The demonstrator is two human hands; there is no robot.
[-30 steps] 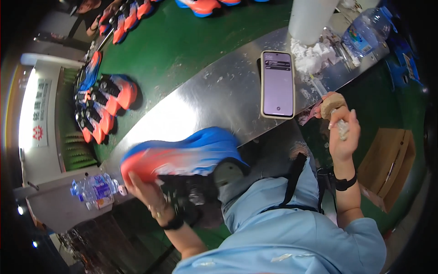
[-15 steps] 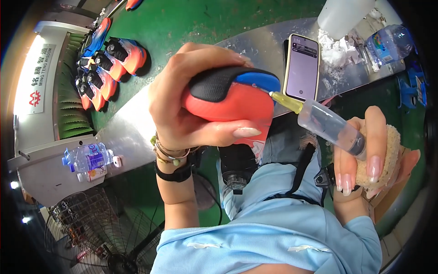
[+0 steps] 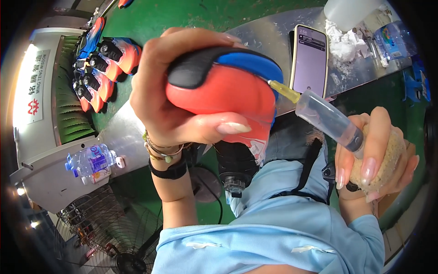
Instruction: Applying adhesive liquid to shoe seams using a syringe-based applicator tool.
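My left hand [image 3: 157, 84] is wrapped round a red shoe [image 3: 228, 96] with black and blue parts, fingers over the top and thumb across the red side. In my right hand [image 3: 372, 146] is a clear syringe [image 3: 326, 116] with a yellow needle tip [image 3: 284, 91]. The tip meets the shoe along the seam between its blue and red parts, near the end facing right. Clear liquid seems to be inside the barrel. A tan sponge [image 3: 388, 160] is also held in my right hand, against the palm behind the syringe.
A phone [image 3: 309, 59] lies on the metal bench [image 3: 269, 36], near crumpled white tissue [image 3: 346, 45], a white container [image 3: 351, 11] and a plastic bottle [image 3: 392, 41]. Finished-looking shoes [image 3: 105, 59] stand at far left. Another bottle [image 3: 93, 160] and a fan [image 3: 109, 233] are at left.
The shoe has shifted left and turned slightly in my left hand's grip. The syringe tip has stayed at the seam, a little further left and higher. The view has shifted slightly.
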